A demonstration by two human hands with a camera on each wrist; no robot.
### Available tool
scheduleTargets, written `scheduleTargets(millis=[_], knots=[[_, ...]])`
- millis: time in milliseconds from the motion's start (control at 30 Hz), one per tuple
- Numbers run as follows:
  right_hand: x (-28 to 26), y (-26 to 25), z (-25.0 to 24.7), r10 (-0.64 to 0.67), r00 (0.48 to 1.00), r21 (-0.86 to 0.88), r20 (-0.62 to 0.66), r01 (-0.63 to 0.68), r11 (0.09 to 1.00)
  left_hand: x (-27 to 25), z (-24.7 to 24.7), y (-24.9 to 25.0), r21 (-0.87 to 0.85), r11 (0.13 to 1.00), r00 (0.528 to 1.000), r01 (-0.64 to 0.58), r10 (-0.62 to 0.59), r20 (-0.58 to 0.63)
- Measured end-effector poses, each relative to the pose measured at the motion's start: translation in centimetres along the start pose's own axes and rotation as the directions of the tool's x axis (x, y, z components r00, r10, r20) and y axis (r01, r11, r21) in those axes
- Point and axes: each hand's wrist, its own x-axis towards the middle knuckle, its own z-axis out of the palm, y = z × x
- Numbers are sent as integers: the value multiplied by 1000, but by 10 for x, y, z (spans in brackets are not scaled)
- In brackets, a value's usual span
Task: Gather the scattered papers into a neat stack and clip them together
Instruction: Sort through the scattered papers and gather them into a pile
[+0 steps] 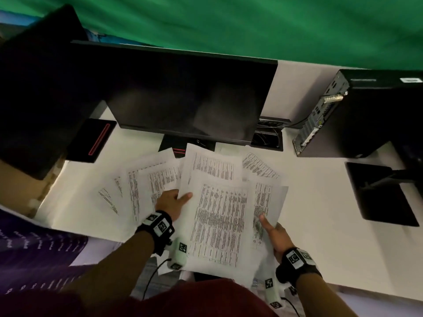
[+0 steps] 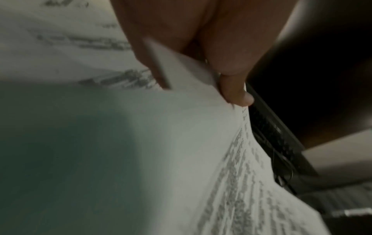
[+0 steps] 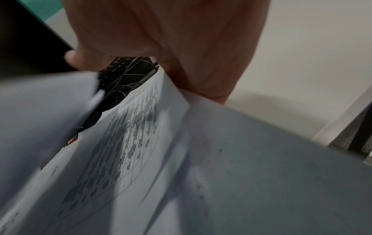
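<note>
**deskcam_dan:** So where are the papers at right now?

**stackwatcher:** Spread over the white bench (image 1: 320, 202), just in front of the dark monitor (image 1: 178, 92). A fan of printed sheets (image 1: 146, 179) lies flat toward the left, one more sheet (image 1: 261, 167) lies further back toward the right, and a loose bundle (image 1: 219, 216) is lifted near the bench's front edge, held at both sides.

**deskcam_dan:** What's each grip doing?

**stackwatcher:** The left hand (image 1: 170, 203) pinches the bundle's left edge, thumb on top of the page. The left wrist view backs that up: a paper edge is caught between thumb and fingers (image 2: 234, 89). The right hand (image 1: 274, 234) holds the right side, thumb lying on the printed face, fingers hidden beneath. In the right wrist view a sheet edge tucks into the palm (image 3: 181, 47), so both grips are closed on paper, neither wide.

**deskcam_dan:** Neat stack?

**stackwatcher:** Nope, the held sheets sit skewed, edges not lined up.

**deskcam_dan:** Anything else around?

**stackwatcher:** A black computer tower (image 1: 366, 110) at the far right, a cable tray (image 1: 270, 136) behind the papers, a green backdrop (image 1: 251, 26). Both wrists wear tagged bands.
</note>
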Motion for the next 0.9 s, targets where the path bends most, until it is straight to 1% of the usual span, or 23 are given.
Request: scheduleTargets(millis=[67,100,167,200,233,300,333,367,433,467,500,567,633,700,800,900], knots=[[6,8,-1,-22,999,-115,43,27,993,-4,19,-2,128,989,991,-77,63,115],[11,14,-5,-27,999,-202,29,32,979,-4,25,-3,191,976,986,-105,78,144],[28,33,-13,-28,999,-368,-30,15,930,-1,33,-12,294,949,985,-117,72,157],[30,36,-13,-32,998,-425,-56,5,905,0,33,-14,321,941,987,-104,56,153],[22,30,-10,-45,996,-446,-82,4,895,1,31,-15,331,940,988,-82,34,150],[7,17,-4,-50,993,-426,-106,0,905,6,26,-21,314,949,994,-42,7,112],[-1,11,-1,-55,994,-399,-93,14,917,4,20,-19,302,953,996,-11,-16,84],[-3,9,0,-38,996,-354,-76,9,935,3,14,-17,288,958,998,-3,-13,54],[-4,7,-2,-22,998,-255,-58,6,967,0,2,-13,278,960,999,-35,30,19],[-1,8,-4,-15,997,-236,-75,-3,972,-2,-2,-10,276,959,998,-67,60,34],[2,11,-5,-9,996,-229,-92,-12,973,-1,-5,-10,292,953,995,-76,55,80],[7,15,-5,-6,994,-226,-113,-20,974,-1,-1,-13,342,938,982,-52,-13,187],[11,19,-5,-14,992,-199,-128,-12,980,-3,8,-17,414,909,950,-39,-94,298],[13,20,-4,-17,991,-146,-133,-3,989,-5,20,-22,436,898,921,-62,-117,371],[9,17,0,-19,996,-82,-86,12,997,-10,35,-29,301,951,883,-69,-82,462],[3,12,7,-34,999,-80,-39,31,996,-14,47,-29,132,991,872,-29,-40,488]])
